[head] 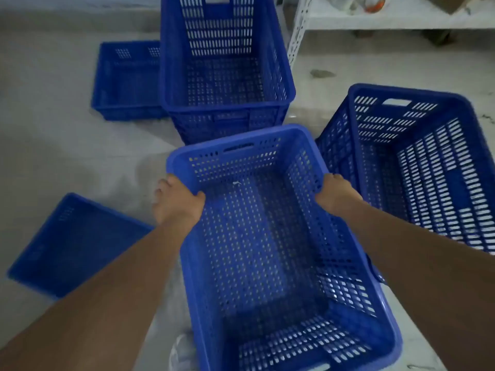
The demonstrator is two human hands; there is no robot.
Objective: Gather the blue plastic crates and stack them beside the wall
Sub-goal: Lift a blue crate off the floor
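Observation:
I hold a blue perforated plastic crate [257, 236] up in front of me by its two long rims. My left hand [178, 203] grips the left rim and my right hand [336, 195] grips the right rim. A tall stack of blue crates [225, 76] stands just beyond it. Another deep blue crate [417, 167] sits tilted to the right. Two low blue crates lie on the floor, one at far left behind the stack [126, 81] and one at near left [72, 245].
A white metal shelf rack [302, 25] with items on it stands at the upper right. The floor [53, 145] is pale grey concrete. A crumpled clear plastic bag [182, 352] lies below the held crate.

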